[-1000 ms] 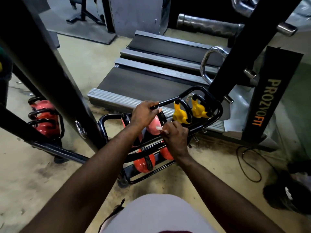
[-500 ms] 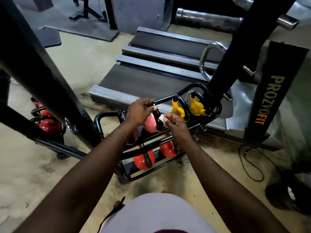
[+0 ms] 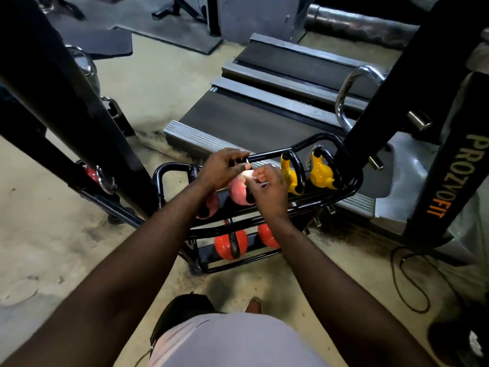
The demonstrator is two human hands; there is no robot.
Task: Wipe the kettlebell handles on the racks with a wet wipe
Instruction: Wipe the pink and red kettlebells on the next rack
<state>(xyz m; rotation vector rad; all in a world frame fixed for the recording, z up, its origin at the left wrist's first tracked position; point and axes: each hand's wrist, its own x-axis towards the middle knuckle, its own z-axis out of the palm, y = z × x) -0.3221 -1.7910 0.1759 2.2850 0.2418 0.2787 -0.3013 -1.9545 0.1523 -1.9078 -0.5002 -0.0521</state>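
**While the wet wipe (image 3: pixel 248 174) is climbing, the pink kettlebell (image 3: pixel 238 193) is getting its handle finished**

As I am looking down at the rack (image 3: pixel 352 185), my right hand (image 3: pixel 268 189) is sitting higher than it was a moment ago. It was working low on the near side of the handle, and now it is bringing the wipe up toward the top of the loop, just beside my left hand (image 3: pixel 223 166). I am reading that as the pass on this handle nearing its end, so I am probably getting close to moving on. By my judgement the two yellow kettlebells (image 3: pixel 321 177) to the right on the same tier, and the orange kettlebells (image 3: pixel 230 245) below, are waiting their turn.

My left hand is curling its fingers over the top of the handle, close against the rack's upper rail, steadying the bell; whether it is also catching the rail I cannot tell. My right hand is pinching the white wipe between thumb and fingertips, knuckles facing me. Both forearms are reaching forward and down, converging over the pink kettlebell, which is sitting in the upper tier, second from the left.
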